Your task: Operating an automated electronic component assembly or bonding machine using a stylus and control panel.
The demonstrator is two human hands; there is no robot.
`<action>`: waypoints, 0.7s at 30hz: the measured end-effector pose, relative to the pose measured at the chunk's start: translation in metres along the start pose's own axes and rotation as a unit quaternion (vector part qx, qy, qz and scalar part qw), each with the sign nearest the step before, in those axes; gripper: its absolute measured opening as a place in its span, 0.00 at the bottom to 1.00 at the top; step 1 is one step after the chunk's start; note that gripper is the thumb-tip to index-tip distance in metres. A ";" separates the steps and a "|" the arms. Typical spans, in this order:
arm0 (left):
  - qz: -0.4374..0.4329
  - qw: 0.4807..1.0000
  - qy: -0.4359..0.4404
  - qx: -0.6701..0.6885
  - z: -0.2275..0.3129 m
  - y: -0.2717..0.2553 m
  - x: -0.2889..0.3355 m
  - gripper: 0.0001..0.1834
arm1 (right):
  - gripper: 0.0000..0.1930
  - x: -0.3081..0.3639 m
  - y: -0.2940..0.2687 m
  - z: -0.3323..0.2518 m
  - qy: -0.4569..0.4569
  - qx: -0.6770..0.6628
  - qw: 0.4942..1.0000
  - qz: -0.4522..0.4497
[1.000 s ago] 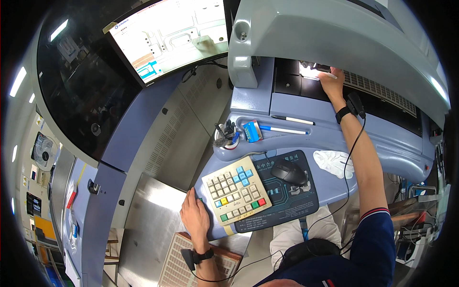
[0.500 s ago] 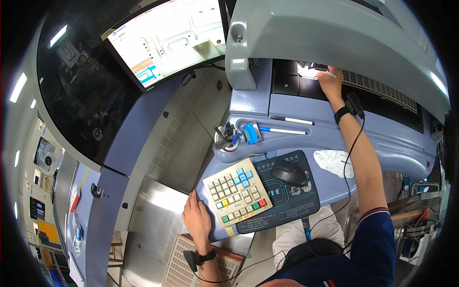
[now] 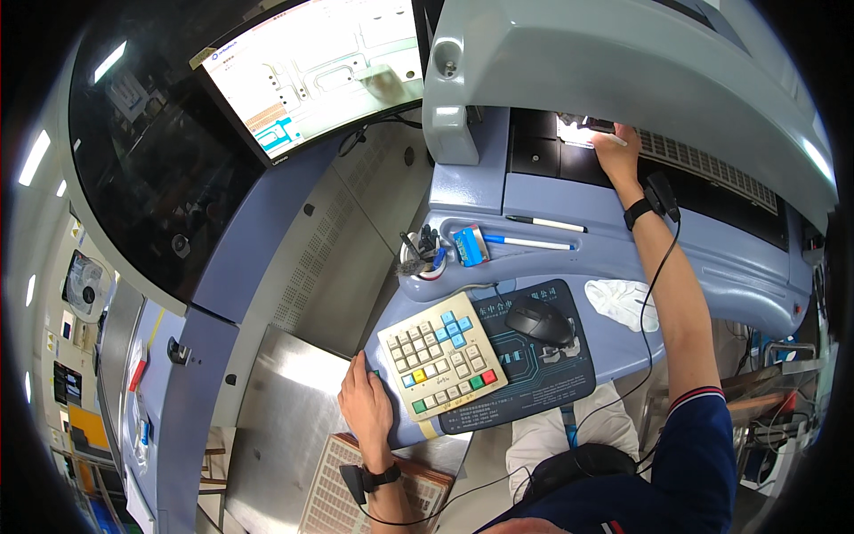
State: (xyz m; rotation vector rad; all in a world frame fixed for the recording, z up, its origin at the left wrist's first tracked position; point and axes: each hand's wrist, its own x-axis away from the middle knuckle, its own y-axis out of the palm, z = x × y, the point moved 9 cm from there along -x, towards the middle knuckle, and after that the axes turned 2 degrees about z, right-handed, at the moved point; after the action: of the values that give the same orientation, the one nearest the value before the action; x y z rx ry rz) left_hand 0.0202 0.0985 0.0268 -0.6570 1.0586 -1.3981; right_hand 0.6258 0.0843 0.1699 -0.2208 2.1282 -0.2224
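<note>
My right hand [image 3: 617, 156] reaches under the machine's grey hood [image 3: 623, 62], its fingers closed on a slim white pen-like stick [image 3: 608, 139]. The stick's tip is by a brightly lit spot [image 3: 576, 132] below a dark fitting; the glare hides what it touches. On the monitor [image 3: 311, 80], an enlarged view of tracks and dots shows with a blurred dark shape over it. My left hand [image 3: 366, 402] lies with fingers stretched out on the desk's left edge, beside the beige keypad [image 3: 442, 356]. Nothing shows in it.
A black mouse [image 3: 539, 321] rests on a dark mouse pad [image 3: 569, 392]. Behind it are a pen cup [image 3: 422, 258], a small blue box [image 3: 470, 246] and two pens [image 3: 534, 243]. A white glove [image 3: 621, 303] lies at right. Patterned panels [image 3: 338, 489] sit on a metal surface at lower left.
The view has shifted slightly. The blurred dark shape on the monitor looks a little different. Both hands stay in nearly the same places.
</note>
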 end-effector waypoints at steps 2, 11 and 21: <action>-0.002 1.000 -0.003 0.002 0.001 0.001 0.000 0.25 | 0.15 -0.002 0.003 0.005 -0.021 -0.017 1.000 0.004; 0.008 1.000 0.006 -0.005 -0.001 0.001 0.001 0.24 | 0.14 -0.004 0.002 0.002 -0.035 -0.033 0.999 0.013; 0.004 1.000 0.002 -0.002 -0.002 0.003 0.000 0.25 | 0.12 -0.005 0.004 0.006 -0.038 -0.049 0.998 0.017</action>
State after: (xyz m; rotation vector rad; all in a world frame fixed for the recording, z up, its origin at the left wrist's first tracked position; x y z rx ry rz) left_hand 0.0195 0.0994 0.0233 -0.6528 1.0672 -1.3911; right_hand 0.6327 0.0893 0.1695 -0.2468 2.0685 -0.0886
